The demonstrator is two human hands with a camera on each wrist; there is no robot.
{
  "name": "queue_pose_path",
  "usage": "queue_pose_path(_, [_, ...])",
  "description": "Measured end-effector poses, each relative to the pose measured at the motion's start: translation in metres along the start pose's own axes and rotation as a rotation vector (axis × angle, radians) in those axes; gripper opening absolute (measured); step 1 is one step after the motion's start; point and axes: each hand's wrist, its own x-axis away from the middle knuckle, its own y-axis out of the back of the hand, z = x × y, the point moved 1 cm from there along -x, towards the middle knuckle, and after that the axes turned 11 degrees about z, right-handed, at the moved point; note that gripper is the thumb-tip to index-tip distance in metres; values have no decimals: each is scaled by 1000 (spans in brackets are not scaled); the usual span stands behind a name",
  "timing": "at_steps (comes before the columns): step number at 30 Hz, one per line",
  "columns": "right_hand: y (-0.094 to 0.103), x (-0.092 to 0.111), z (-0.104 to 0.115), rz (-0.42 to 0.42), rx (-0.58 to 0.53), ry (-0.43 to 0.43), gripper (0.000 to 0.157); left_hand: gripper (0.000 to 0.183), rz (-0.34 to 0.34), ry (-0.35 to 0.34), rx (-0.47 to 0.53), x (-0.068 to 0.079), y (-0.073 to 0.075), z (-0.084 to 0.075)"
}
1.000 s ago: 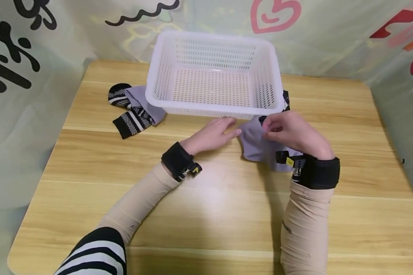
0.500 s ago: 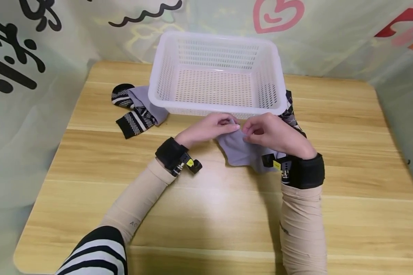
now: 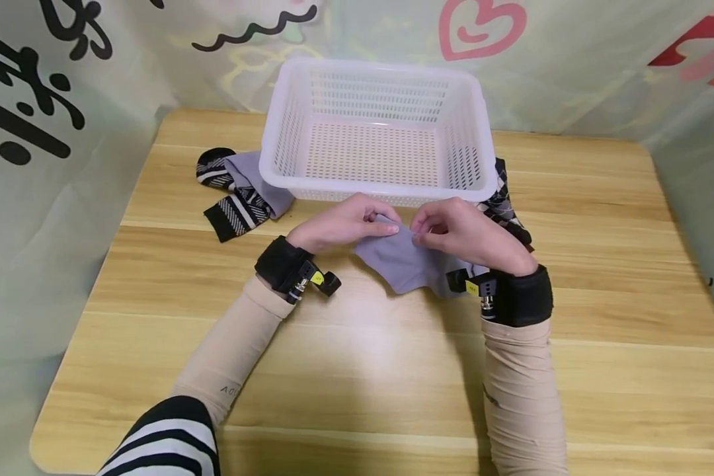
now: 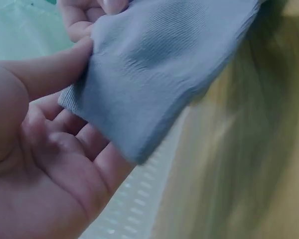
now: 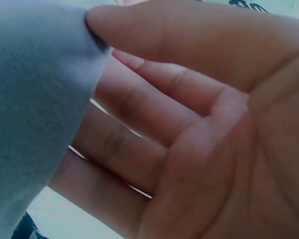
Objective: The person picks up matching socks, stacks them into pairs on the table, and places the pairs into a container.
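Observation:
A plain lavender sock (image 3: 401, 261) hangs between my two hands, just in front of the white basket. My left hand (image 3: 345, 221) pinches its ribbed end between thumb and fingers, as the left wrist view shows with the sock's cloth (image 4: 144, 74) spread over the fingers. Close beside it, my right hand (image 3: 467, 231) pinches the upper edge with thumb and forefinger. In the right wrist view the other fingers (image 5: 124, 134) lie behind the cloth. The sock's far right part is partly hidden by the right hand and wrist camera.
The white perforated basket (image 3: 357, 182) stands at the table's back. Left of it lie a black-and-white patterned sock (image 3: 238, 211) and another lavender sock (image 3: 262, 178). A black checked sock (image 3: 502, 205) lies by the basket's right corner. A printed curtain (image 3: 381, 30) hangs behind the wooden table (image 3: 357, 370).
Both hands have shifted left with the lavender sock. My left hand, earlier apart from it, now grips its end. More of the black checked sock shows at the right.

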Motion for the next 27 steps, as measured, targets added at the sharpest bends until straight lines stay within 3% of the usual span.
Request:
queue_pose_path(13, [-3,-8,0,5,-22,65,4,18,-42,4,-224,11,-1,-23])
queue_pose_path(21, [-5,-8,-9,92,-8,75,10,18,-81,29,-326,19,2,-35])
queue_pose_path(27, [-6,-11,-14,159,35,31,19,17,-106,40,-404,30,7,-36])
